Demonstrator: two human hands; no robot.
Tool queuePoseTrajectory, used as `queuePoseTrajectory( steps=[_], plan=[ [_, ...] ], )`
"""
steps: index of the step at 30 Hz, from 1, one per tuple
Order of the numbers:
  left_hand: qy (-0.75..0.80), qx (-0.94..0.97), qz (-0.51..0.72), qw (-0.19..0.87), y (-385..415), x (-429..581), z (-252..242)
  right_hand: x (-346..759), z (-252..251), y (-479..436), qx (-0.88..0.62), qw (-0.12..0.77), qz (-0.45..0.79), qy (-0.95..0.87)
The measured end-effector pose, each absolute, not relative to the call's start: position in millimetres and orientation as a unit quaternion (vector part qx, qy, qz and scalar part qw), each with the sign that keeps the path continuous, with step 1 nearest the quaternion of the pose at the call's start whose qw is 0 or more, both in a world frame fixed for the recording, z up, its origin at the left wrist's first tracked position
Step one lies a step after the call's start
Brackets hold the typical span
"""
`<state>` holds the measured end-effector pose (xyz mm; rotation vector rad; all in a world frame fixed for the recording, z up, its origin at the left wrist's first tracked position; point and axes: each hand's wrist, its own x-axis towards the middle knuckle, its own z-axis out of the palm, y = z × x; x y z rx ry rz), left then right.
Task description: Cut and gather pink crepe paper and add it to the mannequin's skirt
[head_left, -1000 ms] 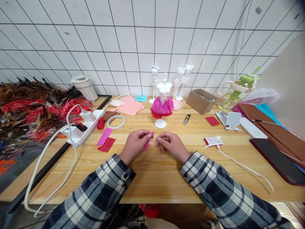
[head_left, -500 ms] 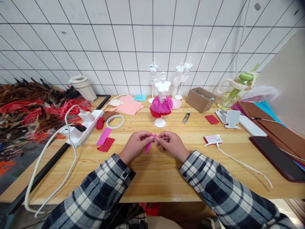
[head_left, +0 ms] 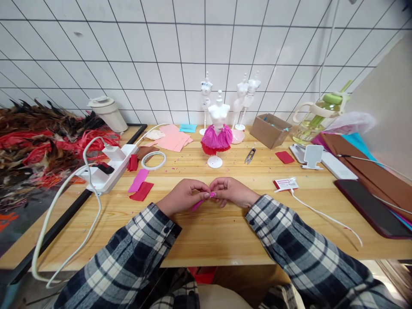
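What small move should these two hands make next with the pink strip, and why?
Probably the right hand should gently squeeze the pink strip at its bunched end while the left hand steadies it. Both hands meet at that end, which looks gathered, and the strip's other part sticks out below the left hand.

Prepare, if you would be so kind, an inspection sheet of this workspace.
Surface: light wood tabletop, flecked in places, with items along its back and sides.
Job's things: magenta strip between the two grips; a dress form wearing a magenta and red skirt stands beyond.
Clutter: snips, white ring and cardboard box, all apart from the grips.
Grips: left grip, a bare hand, pinches the strip; right grip, also bare, is at its gathered end, pinching unclear.
Cables: white cable loops beside the power strip; white cord lies at right.
Surroundings: tiled wall behind; feathers heaped at left.
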<state>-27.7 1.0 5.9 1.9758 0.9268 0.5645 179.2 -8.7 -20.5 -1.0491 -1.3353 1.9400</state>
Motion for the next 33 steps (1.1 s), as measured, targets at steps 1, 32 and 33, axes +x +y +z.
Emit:
queuePoseTrajectory(
  steps=[1, 32, 33],
  plan=[
    [0.365, 0.796, 0.211, 0.434, 0.9, -28.4, 6.7, 179.5, -20.8, -8.5, -0.387, 0.266, 0.721, -0.51],
    [0.446, 0.751, 0.213, 0.437, -6.1, -16.6, 1.9, 173.2, -13.6, -13.3, -0.443, 0.297, 0.361, -0.765],
    [0.456, 0.742, 0.225, 0.438, -5.8, -16.4, 1.6, 172.8, -11.4, -14.7, -0.447, 0.293, 0.308, -0.787]
  ],
)
